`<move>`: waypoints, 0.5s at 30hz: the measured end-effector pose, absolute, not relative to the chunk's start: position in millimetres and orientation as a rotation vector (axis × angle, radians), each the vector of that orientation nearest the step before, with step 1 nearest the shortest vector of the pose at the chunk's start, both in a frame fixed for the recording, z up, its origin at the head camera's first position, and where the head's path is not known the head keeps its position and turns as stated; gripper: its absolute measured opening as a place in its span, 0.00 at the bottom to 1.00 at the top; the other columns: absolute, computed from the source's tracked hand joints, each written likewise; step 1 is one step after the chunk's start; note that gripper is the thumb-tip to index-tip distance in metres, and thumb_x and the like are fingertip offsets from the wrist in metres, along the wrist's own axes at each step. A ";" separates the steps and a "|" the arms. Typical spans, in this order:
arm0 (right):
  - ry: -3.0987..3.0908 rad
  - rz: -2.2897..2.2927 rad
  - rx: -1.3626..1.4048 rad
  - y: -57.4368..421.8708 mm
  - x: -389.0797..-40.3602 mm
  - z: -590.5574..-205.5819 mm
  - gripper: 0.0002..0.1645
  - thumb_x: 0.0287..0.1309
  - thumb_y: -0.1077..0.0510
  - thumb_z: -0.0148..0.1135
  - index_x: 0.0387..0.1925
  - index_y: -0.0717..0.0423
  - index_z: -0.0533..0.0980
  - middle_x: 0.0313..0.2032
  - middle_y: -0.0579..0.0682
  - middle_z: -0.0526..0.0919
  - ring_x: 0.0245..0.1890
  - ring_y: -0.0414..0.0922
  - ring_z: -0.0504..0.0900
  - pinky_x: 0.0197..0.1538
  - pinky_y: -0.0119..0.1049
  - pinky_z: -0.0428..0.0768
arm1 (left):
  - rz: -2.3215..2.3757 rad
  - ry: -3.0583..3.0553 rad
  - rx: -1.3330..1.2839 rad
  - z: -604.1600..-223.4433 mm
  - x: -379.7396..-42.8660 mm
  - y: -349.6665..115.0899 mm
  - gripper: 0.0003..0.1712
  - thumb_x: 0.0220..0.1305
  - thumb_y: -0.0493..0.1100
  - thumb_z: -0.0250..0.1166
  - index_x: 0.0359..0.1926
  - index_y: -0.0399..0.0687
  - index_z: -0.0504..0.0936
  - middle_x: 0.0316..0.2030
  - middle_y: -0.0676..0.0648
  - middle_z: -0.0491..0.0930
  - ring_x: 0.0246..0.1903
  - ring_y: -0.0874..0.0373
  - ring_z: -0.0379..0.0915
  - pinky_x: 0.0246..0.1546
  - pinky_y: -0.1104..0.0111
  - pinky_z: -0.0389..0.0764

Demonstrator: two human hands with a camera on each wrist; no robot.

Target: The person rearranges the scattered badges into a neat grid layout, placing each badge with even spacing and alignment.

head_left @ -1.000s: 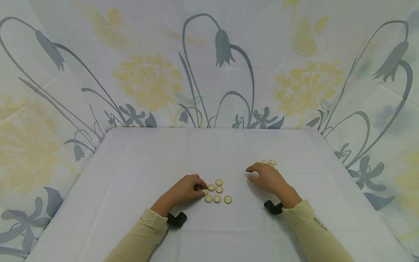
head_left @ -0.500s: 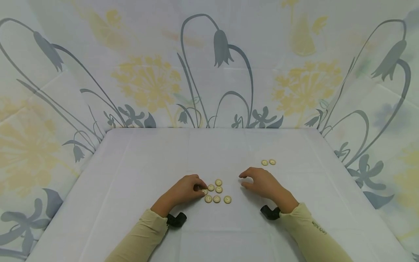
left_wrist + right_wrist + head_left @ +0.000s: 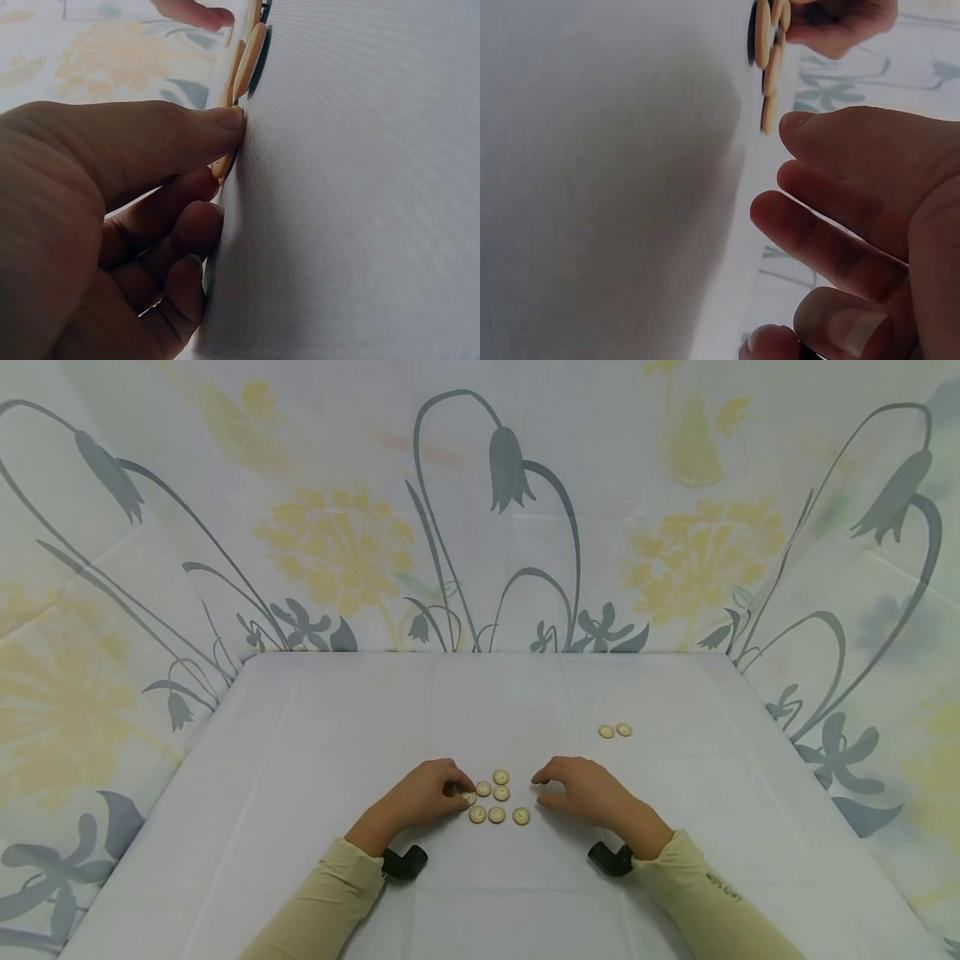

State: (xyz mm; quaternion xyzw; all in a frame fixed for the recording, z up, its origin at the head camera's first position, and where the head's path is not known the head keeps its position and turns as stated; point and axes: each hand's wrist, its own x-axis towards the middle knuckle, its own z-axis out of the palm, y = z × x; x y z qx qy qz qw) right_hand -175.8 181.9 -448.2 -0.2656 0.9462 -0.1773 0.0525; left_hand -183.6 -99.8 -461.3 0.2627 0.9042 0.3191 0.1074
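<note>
Between thumb and index finger, my left hand (image 3: 423, 795) pinches a round, pale wooden button (image 3: 220, 166) lying on the white cloth. Several like it are grouped to its right, among them a nearest button (image 3: 483, 789), a far button (image 3: 501, 776) and a front-row button (image 3: 497, 815). My right hand (image 3: 588, 792) hovers just right of this group, thumb and fingers apart, holding nothing. In the right wrist view the group's buttons (image 3: 762, 34) appear edge-on beyond the right thumb. The left fingers partly cover the pinched button.
Two more buttons (image 3: 615, 731) lie side by side behind the right hand. A white cloth (image 3: 337, 710) covers the table, with flower-patterned fabric (image 3: 480, 552) rising at the back and sides. Each wrist carries a black camera mount (image 3: 405, 862).
My right hand has moved left and nearer the front, from beside the two far buttons toward the group, uncovering those two fully. My left hand has kept still on its button.
</note>
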 end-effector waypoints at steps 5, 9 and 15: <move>2.850 -0.517 -0.899 175.4 -173.1 -449.7 0.14 0.56 0.53 0.67 0.44 0.49 0.84 0.42 0.42 0.84 0.45 0.43 0.82 0.49 0.42 0.79 | 0.946 2.664 0.770 -460.4 -182.7 -99.5 0.10 0.59 0.42 0.69 0.42 0.46 0.86 0.31 0.55 0.76 0.32 0.65 0.70 0.35 0.71 0.73; 2.826 -0.526 -0.938 170.5 -169.5 -449.0 0.14 0.55 0.51 0.67 0.44 0.48 0.84 0.42 0.41 0.83 0.43 0.42 0.82 0.47 0.40 0.79 | 0.942 2.668 0.770 -460.9 -182.7 -99.4 0.10 0.59 0.41 0.69 0.42 0.47 0.86 0.31 0.55 0.76 0.32 0.64 0.70 0.35 0.71 0.73; 2.811 -0.527 -0.996 165.3 -164.8 -447.9 0.14 0.55 0.49 0.68 0.42 0.48 0.84 0.39 0.40 0.83 0.40 0.39 0.81 0.44 0.37 0.79 | 0.932 2.670 0.766 -462.4 -183.6 -99.3 0.10 0.59 0.42 0.69 0.42 0.47 0.87 0.31 0.56 0.76 0.32 0.65 0.70 0.35 0.71 0.73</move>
